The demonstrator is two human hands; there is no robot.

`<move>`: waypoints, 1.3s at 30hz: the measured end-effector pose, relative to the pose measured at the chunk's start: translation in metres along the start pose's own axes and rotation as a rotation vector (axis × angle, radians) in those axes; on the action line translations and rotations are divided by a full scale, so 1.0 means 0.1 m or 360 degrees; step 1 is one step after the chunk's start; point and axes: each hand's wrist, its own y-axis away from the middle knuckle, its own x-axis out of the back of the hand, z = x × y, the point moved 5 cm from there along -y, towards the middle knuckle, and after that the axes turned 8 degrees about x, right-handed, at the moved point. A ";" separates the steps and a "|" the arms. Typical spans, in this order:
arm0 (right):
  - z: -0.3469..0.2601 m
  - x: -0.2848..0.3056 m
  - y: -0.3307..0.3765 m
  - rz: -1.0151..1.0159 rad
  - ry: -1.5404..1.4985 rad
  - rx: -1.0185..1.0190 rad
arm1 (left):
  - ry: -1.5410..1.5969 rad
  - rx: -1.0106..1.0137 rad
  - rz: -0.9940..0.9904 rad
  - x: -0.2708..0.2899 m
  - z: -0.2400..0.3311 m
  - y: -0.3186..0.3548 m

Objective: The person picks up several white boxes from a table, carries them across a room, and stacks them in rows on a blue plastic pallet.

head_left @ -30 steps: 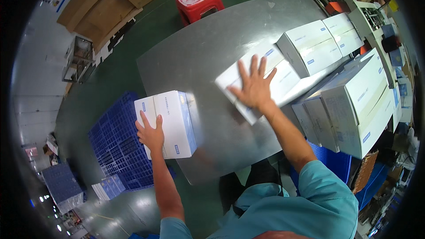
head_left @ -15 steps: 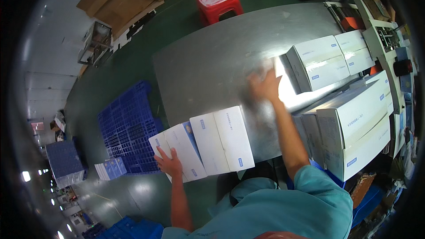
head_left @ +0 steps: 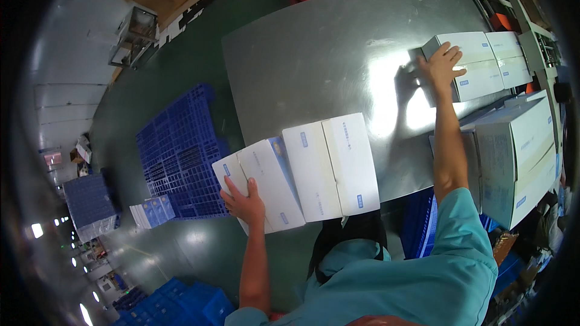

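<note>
Right hand (head_left: 440,71) has crossed from mid-table to the far-right box (head_left: 477,63); left hand (head_left: 248,207) stays on the near-left box (head_left: 266,184).

Near-left box: white, lying skewed, seemingly jutting past the left edge of the table (head_left: 314,66). Left hand spread on top, thumb apart, fingers toward the left side; no pinch that I can see. Second box (head_left: 332,166) just right of it, untouched. They look to meet at the near end, with a wedge opening toward the far end.

Risk: a leftward push, with so much box perhaps unsupported, could tip it to the floor beside the blue pallet (head_left: 175,151). Uneven pressure would widen the wedge and twist the pair out of line. Second box also sits close to the near edge; a shove that way could drop it at the person's legs.

Right hand: fingers spread over the left end of the far-right box, not clearly closed on anything. If only friction holds, it could slip or swing the box round. End box (head_left: 509,57) stands right beside, and may be dragged askew.

Further out, near right: big boxes (head_left: 525,157) close by the right forearm. A careless elbow or a swinging box could jolt them.
</note>
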 end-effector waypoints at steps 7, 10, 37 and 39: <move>-0.25 0.03 0.77 0.0223 -0.0011 0.0322 | -0.0018 0.0032 -0.0065 0.06 0.08 0.01; -0.37 0.09 1.48 0.0261 -0.0174 0.0710 | -0.0001 0.0025 -0.0027 0.06 0.01 0.01; -0.48 0.42 1.59 -0.0319 -0.0475 0.0067 | 0.0051 0.0034 -0.0003 0.10 -0.04 0.01; -0.34 0.47 1.79 -0.0432 -0.0560 0.0046 | 0.0126 -0.0042 -0.0004 0.09 -0.11 -0.07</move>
